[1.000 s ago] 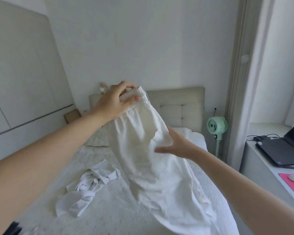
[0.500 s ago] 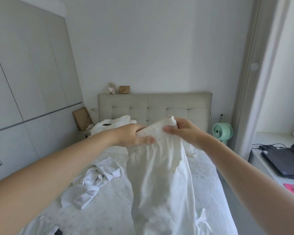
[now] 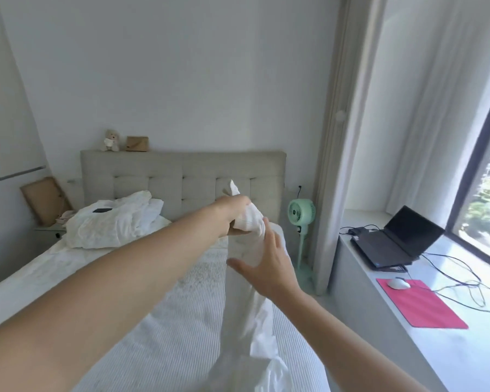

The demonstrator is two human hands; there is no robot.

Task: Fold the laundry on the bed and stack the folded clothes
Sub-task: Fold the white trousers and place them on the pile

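My left hand [image 3: 232, 215] grips the elastic waistband of a pair of white trousers [image 3: 248, 315], held up above the bed [image 3: 164, 321]. The trousers hang down in a narrow bunch, and their lower end lies on the white ribbed cover at the bottom. My right hand [image 3: 269, 263] is spread open with the fingers apart. It lies flat against the hanging cloth just below the waistband and grips nothing. A crumpled white heap [image 3: 111, 222] lies at the pillow end, with a small dark object on top of it.
A padded grey headboard [image 3: 181, 176] carries a small teddy and a brown box. A green fan [image 3: 301, 213] stands right of the bed. On the window ledge sit a laptop [image 3: 393, 239], cables, a white mouse and a pink mat [image 3: 419, 306].
My right hand has let go of the waistband and dropped onto the cloth below it. My left hand carried the waistband to the right. The view swung right, so the tangled white garment is out of frame.
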